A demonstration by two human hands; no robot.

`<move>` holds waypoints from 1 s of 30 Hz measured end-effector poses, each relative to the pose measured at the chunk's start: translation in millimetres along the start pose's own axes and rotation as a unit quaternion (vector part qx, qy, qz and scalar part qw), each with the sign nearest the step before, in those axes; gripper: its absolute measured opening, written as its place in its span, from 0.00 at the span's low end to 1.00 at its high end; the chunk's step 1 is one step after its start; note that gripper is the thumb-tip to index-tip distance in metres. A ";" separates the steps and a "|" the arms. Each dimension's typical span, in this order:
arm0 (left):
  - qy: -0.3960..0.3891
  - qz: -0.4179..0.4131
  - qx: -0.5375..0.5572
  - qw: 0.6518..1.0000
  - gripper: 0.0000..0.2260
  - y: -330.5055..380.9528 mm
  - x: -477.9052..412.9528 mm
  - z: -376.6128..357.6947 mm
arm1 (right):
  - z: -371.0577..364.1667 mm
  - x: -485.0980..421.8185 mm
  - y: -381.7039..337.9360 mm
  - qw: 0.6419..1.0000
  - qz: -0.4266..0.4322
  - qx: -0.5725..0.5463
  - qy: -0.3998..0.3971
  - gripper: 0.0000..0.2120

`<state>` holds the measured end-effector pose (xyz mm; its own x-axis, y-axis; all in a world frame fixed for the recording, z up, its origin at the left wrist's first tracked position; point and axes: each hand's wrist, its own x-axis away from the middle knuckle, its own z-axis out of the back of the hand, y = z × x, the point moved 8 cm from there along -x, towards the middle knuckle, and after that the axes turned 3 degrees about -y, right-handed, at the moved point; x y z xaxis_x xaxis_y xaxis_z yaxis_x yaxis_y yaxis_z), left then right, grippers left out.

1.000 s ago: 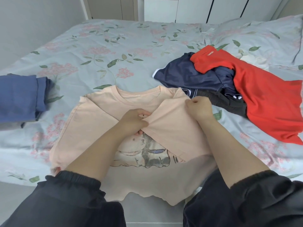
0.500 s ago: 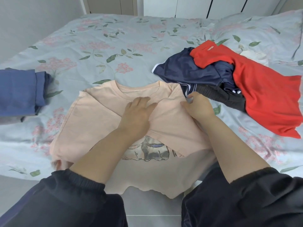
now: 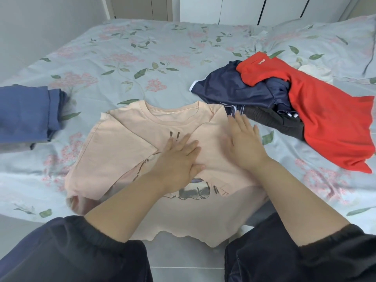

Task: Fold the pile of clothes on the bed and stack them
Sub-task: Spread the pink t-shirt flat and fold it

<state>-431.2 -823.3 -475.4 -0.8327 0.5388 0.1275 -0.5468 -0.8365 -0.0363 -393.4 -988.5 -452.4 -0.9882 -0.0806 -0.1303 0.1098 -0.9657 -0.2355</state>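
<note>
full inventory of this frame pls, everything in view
T-shirt: 1, peach, bed's near edge, hem hanging off
red garment: 1, red, right, atop the loose pile
navy garment: 1, navy, right, partly under the red one
black garment: 1, black, under both
folded garment: 1, blue, far left
pillow: 1, floral, back right
bed: 1, pale floral sheet
left hand: 1, flat on T-shirt
right hand: 1, flat on T-shirt

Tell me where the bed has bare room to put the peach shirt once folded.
Bare sheet lies beyond the peach shirt, between the blue stack and the pile. The right side is crowded by the pile.
</note>
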 end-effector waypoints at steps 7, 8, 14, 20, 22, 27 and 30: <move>-0.059 0.216 0.034 0.974 0.30 -118.7 28.9 -12.8 | -36.6 -1.2 -25.2 0.991 0.057 -0.024 -0.122 0.26; -0.053 0.233 0.045 0.970 0.29 -132.5 31.9 -13.5 | -32.8 -4.7 -25.3 0.993 0.053 -0.022 -0.101 0.26; -0.024 0.225 0.065 0.972 0.27 -161.7 30.9 -29.3 | -50.1 -13.9 -28.3 0.987 0.015 0.093 -0.129 0.27; 0.000 0.223 0.060 0.973 0.27 -190.8 8.6 -33.3 | -52.7 -43.2 -29.3 0.988 0.012 0.126 -0.090 0.28; 0.007 0.218 0.052 0.975 0.26 -197.8 -2.5 -32.5 | -54.5 -56.4 -30.3 0.987 0.020 0.133 -0.085 0.28; 0.026 0.209 0.034 0.977 0.26 -220.7 -29.4 -30.0 | -64.1 -91.4 -31.4 0.989 0.031 0.119 -0.081 0.27; 0.032 0.210 0.048 0.976 0.25 -231.3 -44.6 -29.6 | -67.6 -110.5 -30.6 0.991 0.034 0.111 -0.065 0.27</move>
<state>-270.2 -650.9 -502.0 -0.9870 0.1495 0.0591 -0.1485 -0.9887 0.0206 -280.4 -933.3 -495.9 -0.9862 -0.1655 -0.0093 0.1656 -0.9861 -0.0109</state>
